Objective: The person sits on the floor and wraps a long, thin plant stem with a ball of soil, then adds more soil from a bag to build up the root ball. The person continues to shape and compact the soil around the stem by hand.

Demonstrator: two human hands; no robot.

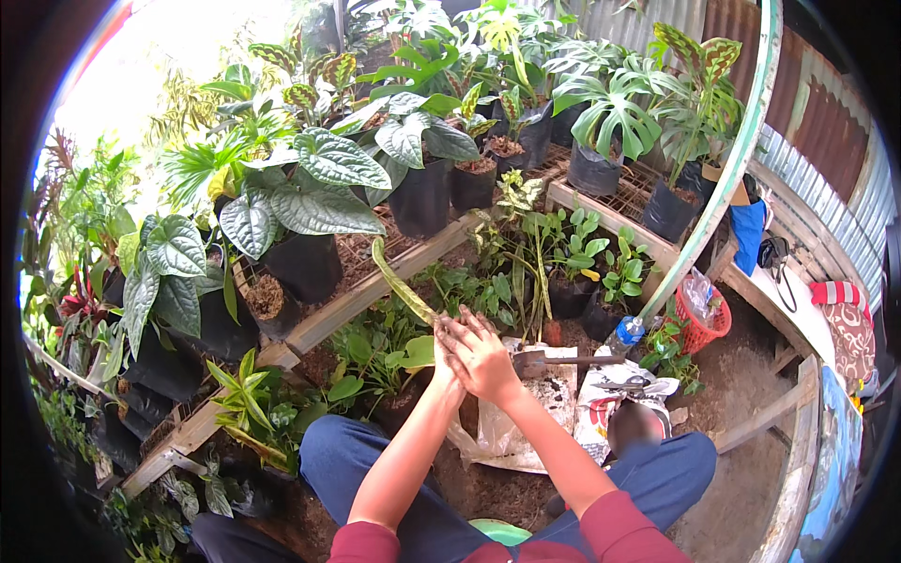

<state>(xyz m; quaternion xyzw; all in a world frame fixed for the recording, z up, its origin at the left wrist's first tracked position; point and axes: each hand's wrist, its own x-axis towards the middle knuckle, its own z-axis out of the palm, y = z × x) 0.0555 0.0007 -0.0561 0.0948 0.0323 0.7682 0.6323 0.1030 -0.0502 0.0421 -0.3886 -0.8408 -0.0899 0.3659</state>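
A long, narrow mottled leaf point(405, 288) rises towards the upper left from between my two hands. My left hand point(447, 355) is closed on its lower end. Laid over it, my right hand point(482, 355) presses the same end from the right; its fingers are soiled. Just beyond and below the hands lies a dirty white plastic sheet point(517, 450), with a wooden-handled trowel or similar tool point(581, 359) on its far part. On a printed white sack point(588, 415) to the right rests a dark metal hand tool point(623, 385), partly unclear.
Potted plants in black bags point(303, 267) crowd a wooden-framed wire bench point(373, 288) ahead and left. Leafy plants point(380, 359) grow below it. A water bottle point(625, 334), a red plastic basket point(714, 324) and a curved pale pole point(725, 190) stand to the right. Another dark-clothed leg shows lower left.
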